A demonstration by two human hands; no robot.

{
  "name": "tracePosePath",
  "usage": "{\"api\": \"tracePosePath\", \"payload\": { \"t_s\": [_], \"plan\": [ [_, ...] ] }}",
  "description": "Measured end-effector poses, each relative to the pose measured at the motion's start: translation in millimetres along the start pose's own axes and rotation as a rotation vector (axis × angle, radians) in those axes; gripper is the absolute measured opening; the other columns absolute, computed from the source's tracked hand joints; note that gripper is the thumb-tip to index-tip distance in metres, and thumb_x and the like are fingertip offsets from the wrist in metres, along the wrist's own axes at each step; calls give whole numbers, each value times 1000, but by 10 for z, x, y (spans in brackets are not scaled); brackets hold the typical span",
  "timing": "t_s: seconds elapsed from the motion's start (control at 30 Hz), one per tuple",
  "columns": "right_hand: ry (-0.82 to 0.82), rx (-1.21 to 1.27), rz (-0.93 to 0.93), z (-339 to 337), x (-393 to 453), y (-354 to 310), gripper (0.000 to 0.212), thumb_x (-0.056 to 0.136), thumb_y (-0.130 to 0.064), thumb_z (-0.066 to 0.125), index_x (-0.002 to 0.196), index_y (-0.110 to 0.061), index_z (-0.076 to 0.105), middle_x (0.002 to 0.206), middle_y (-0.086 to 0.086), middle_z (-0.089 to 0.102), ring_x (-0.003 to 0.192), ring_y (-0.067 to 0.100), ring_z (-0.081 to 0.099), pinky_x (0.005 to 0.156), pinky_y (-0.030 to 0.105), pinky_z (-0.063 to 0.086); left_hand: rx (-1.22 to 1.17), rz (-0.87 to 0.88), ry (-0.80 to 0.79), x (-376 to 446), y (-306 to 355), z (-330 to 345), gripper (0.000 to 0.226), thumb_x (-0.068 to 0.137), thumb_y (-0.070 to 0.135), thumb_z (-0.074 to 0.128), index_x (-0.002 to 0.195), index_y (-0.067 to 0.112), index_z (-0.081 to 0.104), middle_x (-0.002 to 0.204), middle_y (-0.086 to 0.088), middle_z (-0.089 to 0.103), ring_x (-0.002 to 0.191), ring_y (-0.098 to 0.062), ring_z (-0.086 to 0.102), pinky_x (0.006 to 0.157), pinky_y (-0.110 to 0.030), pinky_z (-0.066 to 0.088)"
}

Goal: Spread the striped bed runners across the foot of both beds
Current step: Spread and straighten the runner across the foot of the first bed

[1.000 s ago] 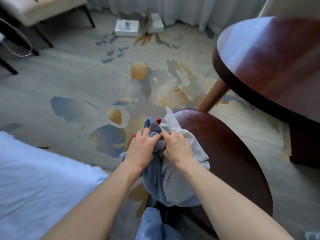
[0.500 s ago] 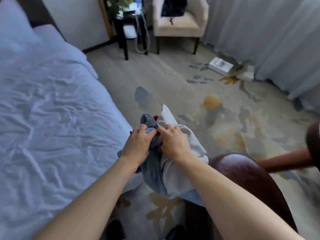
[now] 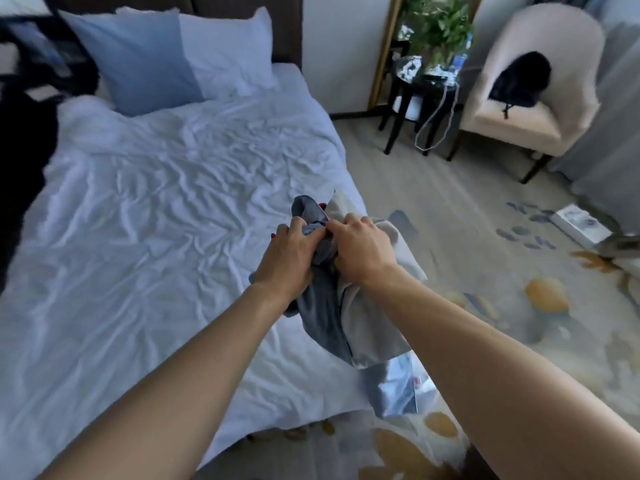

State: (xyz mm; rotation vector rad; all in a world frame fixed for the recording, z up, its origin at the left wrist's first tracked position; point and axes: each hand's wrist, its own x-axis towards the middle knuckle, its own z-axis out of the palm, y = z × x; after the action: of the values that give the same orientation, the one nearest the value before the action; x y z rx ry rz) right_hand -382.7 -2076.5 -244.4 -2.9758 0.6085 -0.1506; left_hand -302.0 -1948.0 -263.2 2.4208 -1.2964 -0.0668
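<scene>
Head view. Both hands grip a bunched runner (image 3: 332,317) above the right edge of the bed (image 3: 145,237), near its foot. The left hand (image 3: 285,263) is curled round the grey-blue part of the bundle; the right hand (image 3: 363,252) clutches the pale beige part beside it, knuckles nearly touching. The cloth hangs down between the forearms to a lower corner over the patterned carpet (image 3: 519,306); no stripes can be made out while it is crumpled. A small red spot shows at the top of the bundle, its nature unclear. Two pillows (image 3: 180,53) lean at the headboard. A dark shape at the left edge is cut off. No writing is legible: the white box (image 3: 578,225) on the carpet and the items on the side table (image 3: 426,77) are too blurred. A black bag (image 3: 521,79) sits on the armchair (image 3: 540,109).
</scene>
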Motion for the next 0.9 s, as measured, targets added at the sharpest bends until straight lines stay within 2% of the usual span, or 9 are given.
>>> {"api": "tracePosePath", "payload": {
  "t_s": [0.13, 0.3, 0.5, 0.7, 0.77, 0.9],
  "plan": [
    [-2, 11, -90, 83, 603, -929, 31, 89, -18, 56, 120, -21, 58, 112, 11, 57, 108, 35, 54, 68, 39, 43, 49, -88, 47, -71, -954, -443, 52, 85, -2, 55, 133, 20, 54, 117, -15, 46, 93, -37, 48, 80, -48, 49],
    [-82, 32, -178, 444, 1048, -1721, 33, 89, -14, 56, 122, -20, 56, 114, 11, 55, 112, 34, 54, 66, 37, 38, 99, -200, 16, -282, -1786, -633, 55, 83, -4, 56, 132, 19, 54, 120, -15, 45, 94, -35, 46, 79, -46, 48],
    [-160, 62, -274, 794, 1555, -2189, 34, 89, -14, 56, 123, -20, 54, 109, 8, 54, 107, 32, 55, 62, 37, 41, 139, -338, -38, -268, -2409, -684, 57, 85, -1, 56, 136, 23, 50, 124, -12, 43, 97, -33, 47, 85, -47, 48],
    [-179, 78, -325, 1100, 2090, -2470, 35, 91, -17, 55, 126, -22, 52, 109, 8, 53, 106, 31, 55, 60, 36, 35, 168, -396, -32, -34, -3020, -599, 58, 84, 2, 62, 136, 25, 51, 120, -12, 46, 100, -35, 49, 82, -47, 50],
    [-224, 66, -316, 1271, 2158, -2474, 40, 91, -19, 57, 130, -23, 49, 115, 8, 52, 110, 32, 53, 64, 38, 38, 198, -376, -61, 33, -3180, -483, 54, 85, 6, 62, 135, 25, 52, 118, -11, 46, 98, -34, 49, 79, -44, 49],
    [-287, 58, -281, 1813, 2251, -2423, 47, 90, -21, 58, 135, -24, 44, 124, 9, 50, 116, 33, 50, 90, 44, 45, 197, -372, -153, 120, -3525, -19, 50, 89, 11, 58, 135, 28, 50, 120, -7, 44, 102, -31, 49, 80, -43, 49]
  ]
}}
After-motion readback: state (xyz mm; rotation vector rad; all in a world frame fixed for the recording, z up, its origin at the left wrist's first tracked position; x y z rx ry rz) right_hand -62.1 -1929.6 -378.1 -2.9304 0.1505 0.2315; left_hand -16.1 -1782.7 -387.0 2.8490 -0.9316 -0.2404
